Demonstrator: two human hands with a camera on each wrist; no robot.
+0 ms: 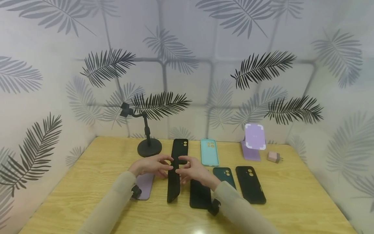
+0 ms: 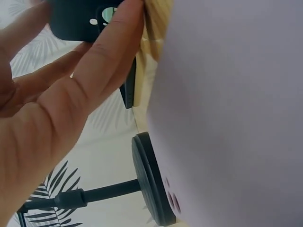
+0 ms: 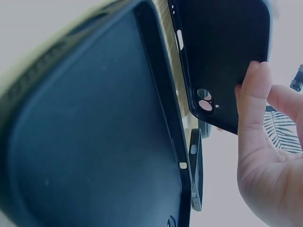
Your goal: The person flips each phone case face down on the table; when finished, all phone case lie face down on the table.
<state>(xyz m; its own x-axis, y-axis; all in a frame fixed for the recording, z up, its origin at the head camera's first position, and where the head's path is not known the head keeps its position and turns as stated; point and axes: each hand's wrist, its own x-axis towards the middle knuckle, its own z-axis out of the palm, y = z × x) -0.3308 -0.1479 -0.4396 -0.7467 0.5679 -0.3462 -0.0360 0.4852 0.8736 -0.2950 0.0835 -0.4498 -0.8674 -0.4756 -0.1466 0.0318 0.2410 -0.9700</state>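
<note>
A black phone case (image 1: 173,187) stands tilted on edge at the middle of the table, between both hands. My left hand (image 1: 155,165) holds it from the left, with thumb and fingers about its upper end. From the other side my right hand (image 1: 194,169) grips it, fingertips on the case's broad face in the right wrist view. Camera holes show near one corner of this held case (image 3: 227,52). A lilac case (image 1: 146,188) lies beneath my left wrist. Under my right hand lies another black case (image 1: 200,196), partly covered by the hand.
Behind the hands lie a further black case (image 1: 179,148) and a turquoise case (image 1: 209,157). To the right are a dark teal case (image 1: 224,175) and a black one (image 1: 250,187). A black stand (image 1: 149,148), a lilac phone stand (image 1: 255,136) and a pink charger (image 1: 273,156) line the back.
</note>
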